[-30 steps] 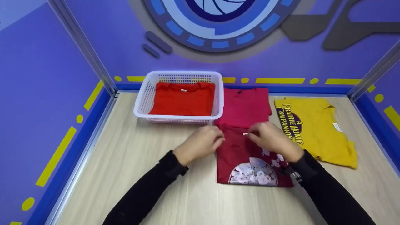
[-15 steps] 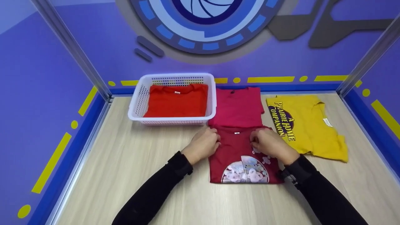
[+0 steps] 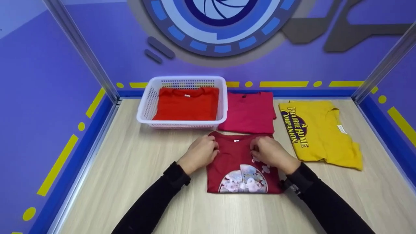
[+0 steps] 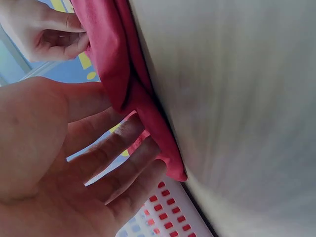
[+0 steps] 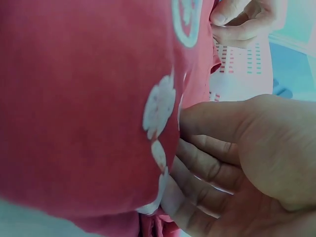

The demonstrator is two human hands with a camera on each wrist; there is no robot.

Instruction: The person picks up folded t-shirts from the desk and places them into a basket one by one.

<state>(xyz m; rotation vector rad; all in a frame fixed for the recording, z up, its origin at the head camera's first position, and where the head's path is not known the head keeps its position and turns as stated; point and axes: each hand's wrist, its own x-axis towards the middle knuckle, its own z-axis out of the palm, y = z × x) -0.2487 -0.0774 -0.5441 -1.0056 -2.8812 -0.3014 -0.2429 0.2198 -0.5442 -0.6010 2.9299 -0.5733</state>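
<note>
A folded dark red T-shirt [image 3: 227, 159] with a pale floral half-circle print lies in front of me, its collar facing away. My left hand [image 3: 200, 152] pinches its upper left edge; in the left wrist view thumb and fingertips meet the bunched red cloth [image 4: 103, 49]. On the right part of the shirt, below the collar, my right hand [image 3: 269, 151] pinches the cloth. The right wrist view has that hand's thumb [image 5: 210, 117] against the fabric beside the white flower print [image 5: 160, 106], some fingertips hidden behind the fold.
A white plastic basket [image 3: 182, 123] holding a folded orange-red T-shirt [image 3: 187, 105] stands at the back left. Beside it lies a folded pink T-shirt [image 3: 250, 112]. A yellow printed T-shirt [image 3: 325, 136] lies at the right. Panels enclose the table at the back and sides.
The dark red shirt has slid left and slightly toward me, away from the pink shirt, with both hands on it. My right hand has shifted from near the collar tag to further right on the shirt.
</note>
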